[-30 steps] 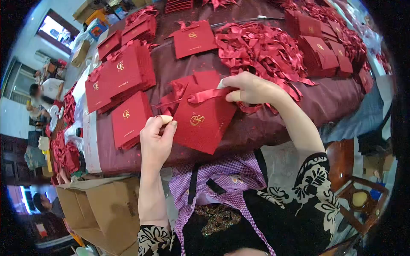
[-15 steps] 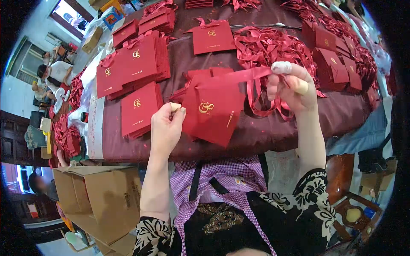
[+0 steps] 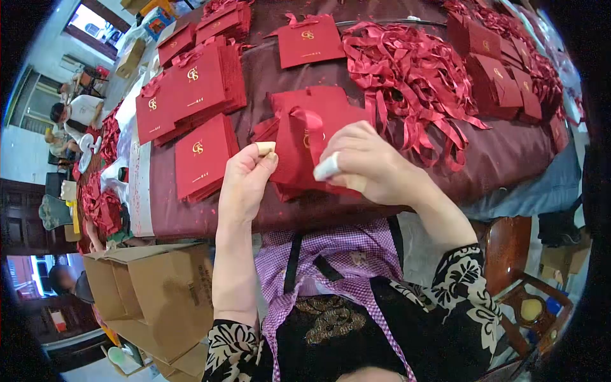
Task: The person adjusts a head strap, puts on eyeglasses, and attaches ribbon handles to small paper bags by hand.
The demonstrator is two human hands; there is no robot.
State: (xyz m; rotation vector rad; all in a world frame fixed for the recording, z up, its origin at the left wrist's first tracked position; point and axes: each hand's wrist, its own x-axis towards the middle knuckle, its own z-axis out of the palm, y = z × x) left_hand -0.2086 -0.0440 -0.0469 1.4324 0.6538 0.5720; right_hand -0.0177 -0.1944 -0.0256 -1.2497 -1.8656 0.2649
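Note:
A red gift bag point(image 3: 294, 156) with a gold logo lies before me at the front of the maroon-covered table point(image 3: 210, 223). My left hand point(image 3: 249, 178) pinches its left edge between thumb and forefinger, a pale wrap on one finger. Over the bag's right part is my right hand point(image 3: 363, 162), fingers curled, a white wrap on one fingertip; the hand is slightly blurred and what it holds is hidden. A ribbon loop point(image 3: 307, 118) stands at the bag's top. Further red bags point(image 3: 324, 102) lie behind and under it.
Stacks of red bags point(image 3: 203, 156) stand at the left, others point(image 3: 493, 83) at the right. A heap of red ribbons point(image 3: 414, 76) lies behind my right hand. An open cardboard box point(image 3: 165, 293) is below left. A person point(image 3: 83, 114) sits far left.
My right hand, raised at the right with a stretched ribbon half a second ago, has come down and left over the bag. My left hand stays at the bag's left edge.

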